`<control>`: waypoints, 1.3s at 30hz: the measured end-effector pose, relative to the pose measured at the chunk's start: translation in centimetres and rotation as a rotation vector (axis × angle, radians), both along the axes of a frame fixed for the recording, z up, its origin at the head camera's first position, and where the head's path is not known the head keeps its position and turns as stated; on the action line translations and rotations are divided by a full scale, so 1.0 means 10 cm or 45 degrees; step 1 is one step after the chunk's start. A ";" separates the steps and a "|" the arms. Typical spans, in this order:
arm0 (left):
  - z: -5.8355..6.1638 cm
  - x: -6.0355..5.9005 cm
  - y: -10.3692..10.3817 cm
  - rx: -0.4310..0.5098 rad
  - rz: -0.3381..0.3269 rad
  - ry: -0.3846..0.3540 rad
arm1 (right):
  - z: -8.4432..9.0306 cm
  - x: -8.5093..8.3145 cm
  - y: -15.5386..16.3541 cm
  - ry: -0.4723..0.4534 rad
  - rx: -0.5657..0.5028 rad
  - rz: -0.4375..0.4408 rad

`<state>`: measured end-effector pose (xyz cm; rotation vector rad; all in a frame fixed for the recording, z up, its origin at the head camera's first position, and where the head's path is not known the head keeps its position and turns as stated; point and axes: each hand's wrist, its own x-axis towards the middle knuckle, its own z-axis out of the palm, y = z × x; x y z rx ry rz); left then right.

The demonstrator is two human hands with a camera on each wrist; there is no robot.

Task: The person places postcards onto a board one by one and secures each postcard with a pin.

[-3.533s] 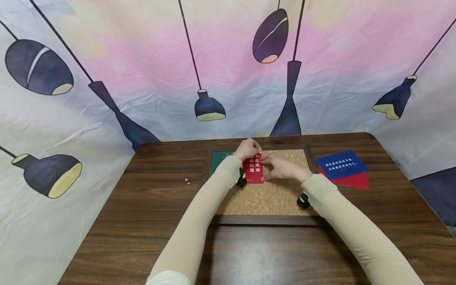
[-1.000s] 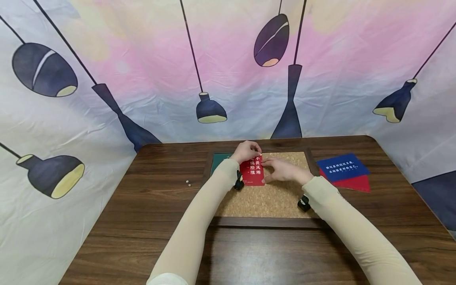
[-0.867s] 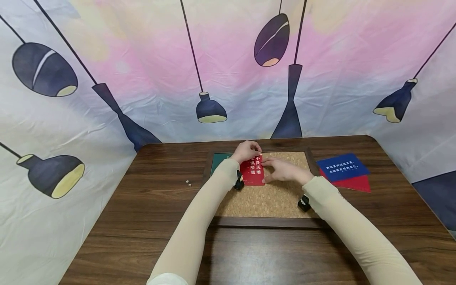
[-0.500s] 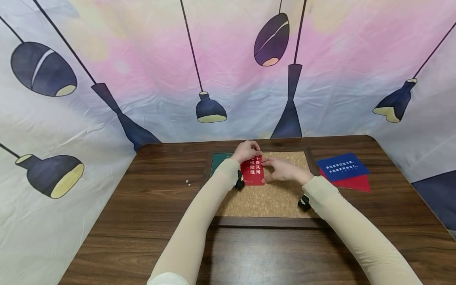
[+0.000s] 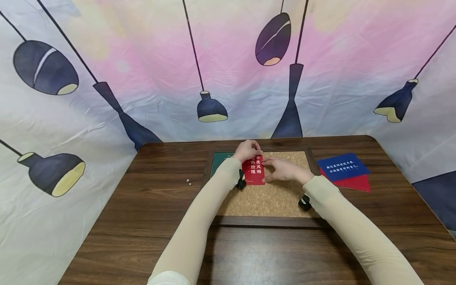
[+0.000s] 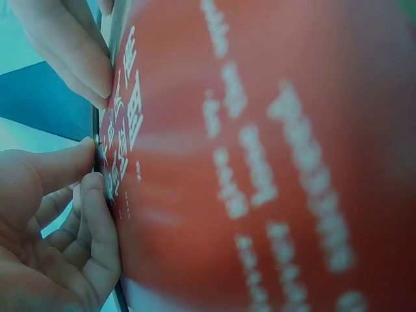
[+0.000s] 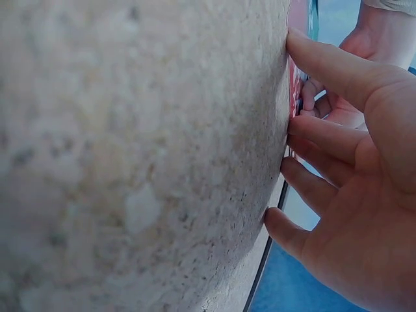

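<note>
A red card (image 5: 255, 172) with white characters lies on the cork board (image 5: 274, 198), close to a green card (image 5: 219, 159) partly hidden by the left arm. At the red card's top right corner, my left hand (image 5: 248, 149) pinches a small pale pushpin (image 6: 96, 139) between thumb and finger. The pushpin is mostly covered by the fingertips. My right hand (image 5: 283, 169) holds the red card's right edge down, its spread fingertips resting on card and cork in the right wrist view.
Two small pale pins (image 5: 189, 182) lie on the wooden table (image 5: 156, 206), left of the board. To the board's right, a blue card (image 5: 342, 167) overlaps another red card (image 5: 356, 184). A printed cloth (image 5: 160, 107) hangs behind the table.
Both hands stay at the red card. The left fingers have shifted slightly at its top corner, covering more of the pushpin than a second ago. The head view has moved a little.
</note>
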<state>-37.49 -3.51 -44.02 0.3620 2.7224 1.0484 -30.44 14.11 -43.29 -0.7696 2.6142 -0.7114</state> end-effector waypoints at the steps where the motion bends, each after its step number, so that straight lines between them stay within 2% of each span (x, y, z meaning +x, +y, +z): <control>1: 0.01 0.00 0.00 0.000 -0.006 0.001 | 0.00 0.00 0.00 -0.004 -0.004 -0.003; 7: 0.06 0.03 -0.03 0.026 -0.056 -0.024 | 0.01 0.01 0.00 0.005 -0.017 0.013; 11: 0.08 0.06 -0.08 0.047 -0.099 -0.076 | 0.01 0.01 -0.01 -0.003 -0.005 0.021; 14: 0.10 0.09 -0.11 0.080 -0.145 -0.118 | 0.01 0.00 -0.01 0.003 0.006 0.020; 17: 0.12 0.15 -0.13 0.076 -0.215 -0.107 | 0.02 0.01 -0.01 0.034 0.017 0.015; 21: 0.16 0.20 -0.18 -0.045 -0.294 -0.037 | 0.02 0.02 -0.02 0.066 0.019 0.012; 29: 0.25 0.36 -0.41 -0.367 -0.353 0.049 | 0.01 0.09 0.01 0.119 0.026 0.021; 33: 0.25 0.48 -0.54 -0.447 -0.377 0.072 | 0.01 0.13 0.06 0.138 -0.011 0.042; 39: 0.26 0.66 -0.69 -0.485 -0.413 0.082 | 0.00 0.18 0.25 0.115 -0.041 0.027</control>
